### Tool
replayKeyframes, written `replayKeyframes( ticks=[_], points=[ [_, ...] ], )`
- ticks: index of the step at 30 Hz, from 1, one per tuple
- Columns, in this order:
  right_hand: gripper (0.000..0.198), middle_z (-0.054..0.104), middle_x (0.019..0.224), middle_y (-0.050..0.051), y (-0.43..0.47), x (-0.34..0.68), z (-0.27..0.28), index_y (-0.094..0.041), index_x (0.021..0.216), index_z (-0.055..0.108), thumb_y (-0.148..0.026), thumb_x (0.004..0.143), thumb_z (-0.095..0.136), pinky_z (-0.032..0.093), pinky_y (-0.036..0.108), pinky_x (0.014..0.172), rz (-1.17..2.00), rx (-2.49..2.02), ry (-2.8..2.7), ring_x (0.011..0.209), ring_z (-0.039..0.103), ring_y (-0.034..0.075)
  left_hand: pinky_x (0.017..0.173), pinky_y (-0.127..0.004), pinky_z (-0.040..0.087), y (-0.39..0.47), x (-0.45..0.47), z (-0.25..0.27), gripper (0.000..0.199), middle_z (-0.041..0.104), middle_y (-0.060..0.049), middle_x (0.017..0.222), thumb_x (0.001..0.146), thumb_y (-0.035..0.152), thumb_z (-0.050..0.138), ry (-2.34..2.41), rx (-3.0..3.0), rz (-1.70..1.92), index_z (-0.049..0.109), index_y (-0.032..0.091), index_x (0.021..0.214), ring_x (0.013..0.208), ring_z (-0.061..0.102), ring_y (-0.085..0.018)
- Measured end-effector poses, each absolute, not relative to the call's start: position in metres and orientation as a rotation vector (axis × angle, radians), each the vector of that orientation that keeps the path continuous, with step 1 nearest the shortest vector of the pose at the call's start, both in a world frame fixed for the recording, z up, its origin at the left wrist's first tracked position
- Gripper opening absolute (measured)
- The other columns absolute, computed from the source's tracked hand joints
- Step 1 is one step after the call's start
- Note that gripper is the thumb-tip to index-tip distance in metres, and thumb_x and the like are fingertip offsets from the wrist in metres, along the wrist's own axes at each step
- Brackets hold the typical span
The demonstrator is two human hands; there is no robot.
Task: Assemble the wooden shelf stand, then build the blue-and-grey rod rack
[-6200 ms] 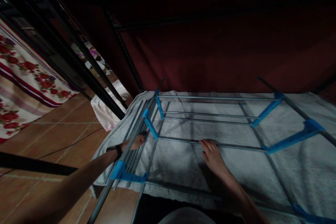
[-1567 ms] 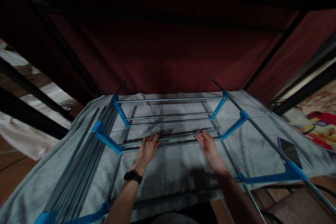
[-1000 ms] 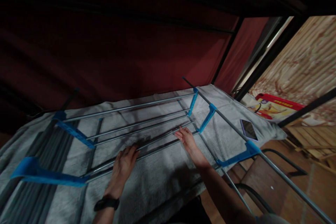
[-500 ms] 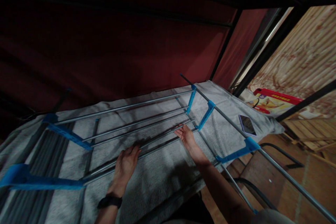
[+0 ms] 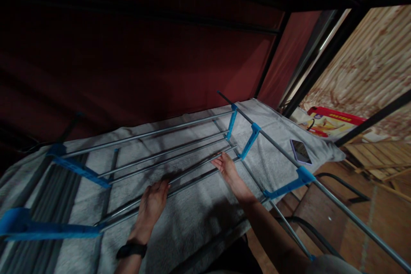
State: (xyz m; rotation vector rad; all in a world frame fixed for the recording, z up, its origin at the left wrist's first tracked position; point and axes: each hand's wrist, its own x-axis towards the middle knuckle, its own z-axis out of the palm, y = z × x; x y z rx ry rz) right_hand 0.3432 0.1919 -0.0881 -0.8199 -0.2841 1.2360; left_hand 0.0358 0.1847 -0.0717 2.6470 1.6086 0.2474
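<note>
A loose grey metal tube [image 5: 190, 172] lies across both my hands, above the lying frame. My left hand [image 5: 153, 202], with a dark band on its wrist, has its fingers closed round the tube left of centre. Near the tube's right end my right hand [image 5: 227, 170] pinches it between thumb and fingers. Just below runs a second tube [image 5: 195, 179], joined to the frame. Blue plastic brackets hold the frame's tubes: one at front left [image 5: 53, 227], one at back left [image 5: 80, 170], and others along the right, including a bracket [image 5: 249, 142] near my right hand.
A bundle of grey tubes [image 5: 53, 197] lies at left on the grey cloth [image 5: 189, 218]. A phone [image 5: 301, 151] rests on the cloth at right. Beyond the edge are a chair [image 5: 316, 214], a red and yellow box [image 5: 335, 120] and wooden slats [image 5: 379, 156].
The loose tube's left end has come slightly lower and closer to the front left bracket. Both hands keep their hold on it. The view has shifted a little.
</note>
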Motion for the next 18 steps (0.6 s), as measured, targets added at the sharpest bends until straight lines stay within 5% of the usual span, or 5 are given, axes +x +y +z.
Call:
replayKeyframes(
  ticks=[9,18],
  points=[
    [0.028,0.073,0.09,0.003,0.196,0.345,-0.081,-0.02,0.084,0.063,-0.04,0.077,0.081,0.06,0.037,0.086,1.269,-0.778,-0.344,0.083,0.07,0.017,0.086,-0.039,0.053,0.19,0.035,-0.074,0.045,0.073,-0.013,0.11,0.102,0.037,0.03,1.675,2.681,0.345,0.066,0.014,0.117,0.095,0.069,-0.026],
    [0.03,0.066,0.075,-0.001,0.198,0.347,-0.083,-0.021,0.079,0.061,-0.043,0.074,0.082,0.061,0.036,0.081,1.245,-0.811,-0.317,0.07,0.066,0.014,0.078,-0.035,0.054,0.197,0.036,-0.077,0.049,0.075,-0.012,0.097,0.103,0.04,0.027,1.626,2.719,0.472,0.069,0.015,0.108,0.085,0.071,-0.024]
  ],
)
